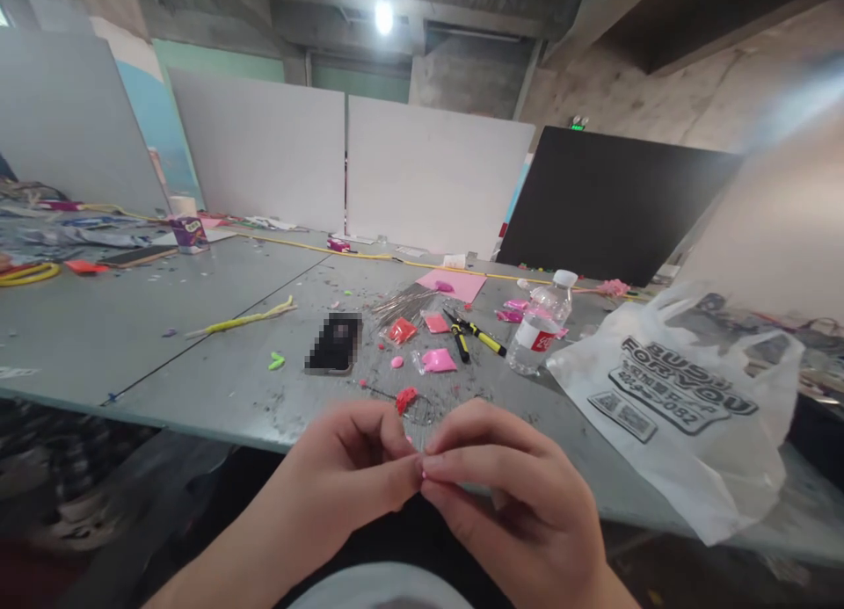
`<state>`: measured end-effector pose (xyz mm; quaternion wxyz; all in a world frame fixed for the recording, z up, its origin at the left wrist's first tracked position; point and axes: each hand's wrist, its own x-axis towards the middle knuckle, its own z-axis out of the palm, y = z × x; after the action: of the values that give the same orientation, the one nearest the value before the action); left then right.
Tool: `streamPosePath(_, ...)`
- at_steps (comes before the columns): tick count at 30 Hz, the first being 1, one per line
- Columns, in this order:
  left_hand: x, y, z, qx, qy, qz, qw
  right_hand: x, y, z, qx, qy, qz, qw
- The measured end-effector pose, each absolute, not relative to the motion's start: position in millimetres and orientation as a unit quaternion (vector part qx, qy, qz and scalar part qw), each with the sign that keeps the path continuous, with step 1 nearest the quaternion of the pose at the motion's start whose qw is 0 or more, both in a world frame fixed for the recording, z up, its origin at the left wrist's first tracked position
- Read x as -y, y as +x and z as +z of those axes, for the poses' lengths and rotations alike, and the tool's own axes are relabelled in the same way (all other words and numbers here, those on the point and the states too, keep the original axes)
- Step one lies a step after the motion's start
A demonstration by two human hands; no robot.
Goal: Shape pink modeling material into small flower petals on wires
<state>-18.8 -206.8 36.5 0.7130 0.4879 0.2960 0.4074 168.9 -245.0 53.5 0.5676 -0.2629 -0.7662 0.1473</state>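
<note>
"Grey tabletop (217, 297) is stretching back toward upright pale panels (264, 152). What are the hands doing?"

"Left hand (349, 477) and right hand (527, 477) are meeting above the near edge, fingertips pinching a tiny pink bit (424, 474) between them. Fingers are hiding most of it."

"And around them?"

"Just beyond, a red lump (406, 400) is lying on the table. Farther back, a dark phone (334, 345) and yellow-handled pliers (488, 337) are resting, while a bottle (535, 332) is standing beside a white bag (679, 416)."
</note>
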Motion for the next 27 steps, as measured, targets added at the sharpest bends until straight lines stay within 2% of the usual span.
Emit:
streamPosePath(10,213.4,-22.6,44.2,-0.302,0.520,0.394,0.695,249.3,176.8,61.0,0.796,-0.234,0.141,0.540)
streamPosePath(14,216.1,-27.3,45.1,-0.301,0.570,0.375,0.667,248.7,178.9,60.9,0.795,-0.249,0.172,0.526)
streamPosePath(22,224.2,-29.5,52.9,-0.331,0.694,0.390,0.507,246.8,190.0,73.3,0.824,-0.249,0.236,0.452)
streamPosePath(27,234.7,-30.3,62.6,-0.314,0.785,0.418,0.331,243.3,189.2,70.7,0.797,-0.226,0.311,0.467)
